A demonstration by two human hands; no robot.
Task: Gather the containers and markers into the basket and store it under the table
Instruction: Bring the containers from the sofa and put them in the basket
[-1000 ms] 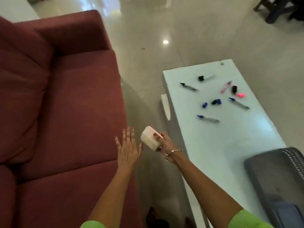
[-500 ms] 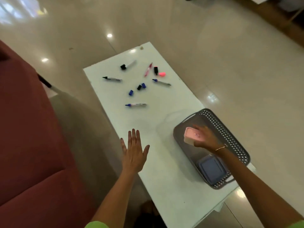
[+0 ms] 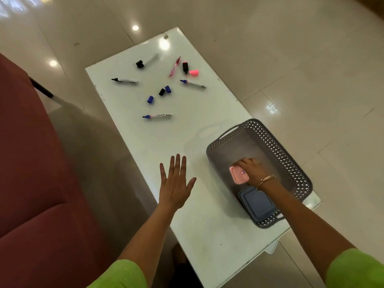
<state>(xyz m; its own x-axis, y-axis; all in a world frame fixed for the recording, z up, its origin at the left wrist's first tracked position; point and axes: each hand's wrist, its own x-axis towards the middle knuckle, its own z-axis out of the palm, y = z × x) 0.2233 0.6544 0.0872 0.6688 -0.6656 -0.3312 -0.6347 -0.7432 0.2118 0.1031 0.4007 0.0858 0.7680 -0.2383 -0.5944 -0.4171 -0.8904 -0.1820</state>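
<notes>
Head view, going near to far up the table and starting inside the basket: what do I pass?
Blue container → pink container, gripped by the right hand → blue marker lying alone → lone blue cap → black-capped marker.

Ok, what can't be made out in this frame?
Head view only.
1. Pink container: right hand covers its far side; whether it rests on the basket floor is unclear.
2. Blue container: forearm hides one corner.
3. Space under the table: hidden by the tabletop.
4. Marker print: too small.
</notes>
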